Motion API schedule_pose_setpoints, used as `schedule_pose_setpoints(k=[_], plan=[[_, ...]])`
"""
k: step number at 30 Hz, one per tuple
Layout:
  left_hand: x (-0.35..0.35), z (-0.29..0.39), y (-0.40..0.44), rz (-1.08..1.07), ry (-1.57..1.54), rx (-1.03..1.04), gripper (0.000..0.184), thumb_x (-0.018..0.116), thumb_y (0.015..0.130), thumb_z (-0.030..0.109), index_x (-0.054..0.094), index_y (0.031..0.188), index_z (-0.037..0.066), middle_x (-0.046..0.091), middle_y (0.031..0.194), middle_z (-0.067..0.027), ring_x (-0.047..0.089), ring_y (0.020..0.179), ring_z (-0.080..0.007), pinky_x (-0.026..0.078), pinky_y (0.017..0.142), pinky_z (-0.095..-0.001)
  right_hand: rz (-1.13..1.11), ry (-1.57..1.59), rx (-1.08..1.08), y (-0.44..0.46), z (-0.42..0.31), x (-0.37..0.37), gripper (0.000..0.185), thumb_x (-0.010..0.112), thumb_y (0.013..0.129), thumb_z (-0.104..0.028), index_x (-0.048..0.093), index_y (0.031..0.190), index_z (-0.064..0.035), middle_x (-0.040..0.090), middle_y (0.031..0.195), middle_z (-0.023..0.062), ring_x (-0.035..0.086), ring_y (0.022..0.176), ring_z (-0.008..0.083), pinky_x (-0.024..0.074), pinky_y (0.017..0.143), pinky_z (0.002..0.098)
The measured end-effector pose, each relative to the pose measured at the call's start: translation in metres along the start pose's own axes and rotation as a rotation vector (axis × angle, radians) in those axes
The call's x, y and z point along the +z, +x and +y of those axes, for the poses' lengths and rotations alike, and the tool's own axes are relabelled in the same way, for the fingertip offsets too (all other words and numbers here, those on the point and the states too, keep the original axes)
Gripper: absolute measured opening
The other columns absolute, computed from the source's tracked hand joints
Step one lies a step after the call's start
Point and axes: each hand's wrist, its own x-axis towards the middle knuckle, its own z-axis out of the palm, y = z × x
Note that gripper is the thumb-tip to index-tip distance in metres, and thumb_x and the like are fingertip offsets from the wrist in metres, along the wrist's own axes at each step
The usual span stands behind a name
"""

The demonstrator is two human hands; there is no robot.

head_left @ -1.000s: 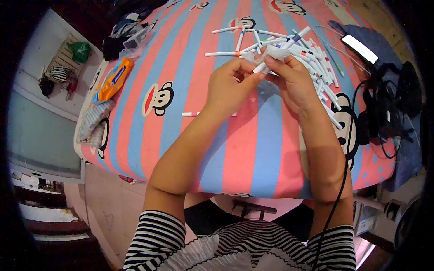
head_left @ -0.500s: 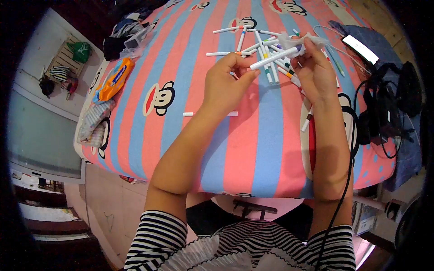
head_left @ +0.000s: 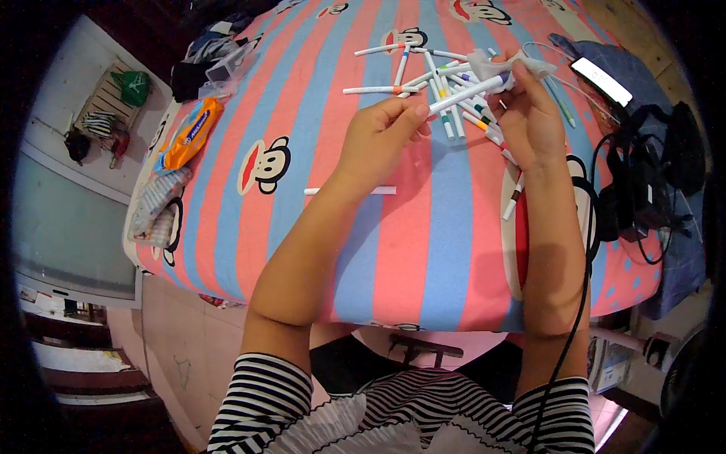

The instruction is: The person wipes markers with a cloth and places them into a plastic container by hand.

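Note:
A white marker (head_left: 467,94) with a purple band near its far end is held slanting over the bed between my two hands. My left hand (head_left: 384,138) is closed, thumb and fingers pinched at the marker's near end. In my right hand (head_left: 535,117) a crumpled white tissue (head_left: 535,66) is gripped against the purple-banded end. Beneath and behind lie several white markers with coloured bands, among them an orange-banded marker (head_left: 370,90). A lone white marker (head_left: 384,190) rests under my left forearm, which hides its middle.
A striped bedsheet (head_left: 450,250) with monkey faces covers the bed. On the right are a lit phone (head_left: 601,81), cables and a black device (head_left: 646,193). An orange packet (head_left: 192,135) lies at the left edge. A brown-banded marker (head_left: 513,198) sits beside my right forearm.
The held marker's near end has shifted slightly right and up. My left fingers have slid a little along with it, and the tissue has changed shape around the far end.

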Motion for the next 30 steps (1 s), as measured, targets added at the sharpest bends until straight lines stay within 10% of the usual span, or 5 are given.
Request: schedule_pose_setpoints(k=[7, 30], plan=[[0.007, -0.004, -0.002, 0.04, -0.048, 0.072, 0.015, 0.069, 0.086, 0.013, 0.067, 0.094, 0.001, 0.064, 0.081, -0.0001, 0.058, 0.074, -0.0068, 0.047, 0.067, -0.0225, -0.069, -0.302, 0.22, -0.026, 0.029, 0.029, 0.03, 0.069, 0.086, -0.026, 0.063, 0.111, -0.0092, 0.063, 0.101, -0.0023, 0.056, 0.091, 0.0078, 0.0433, 0.077, 0.0259], [-0.007, 0.003, 0.003, 0.011, 0.28, 0.141, 0.02, 0.068, 0.084, 0.013, 0.066, 0.099, 0.002, 0.067, 0.096, -0.0038, 0.062, 0.086, -0.0136, 0.048, 0.074, -0.0301, -0.022, -0.251, 0.008, -0.017, 0.007, 0.026, 0.024, 0.066, 0.086, -0.012, 0.064, 0.109, -0.005, 0.067, 0.101, 0.0033, 0.06, 0.089, 0.0107, 0.0465, 0.078, 0.0257]])
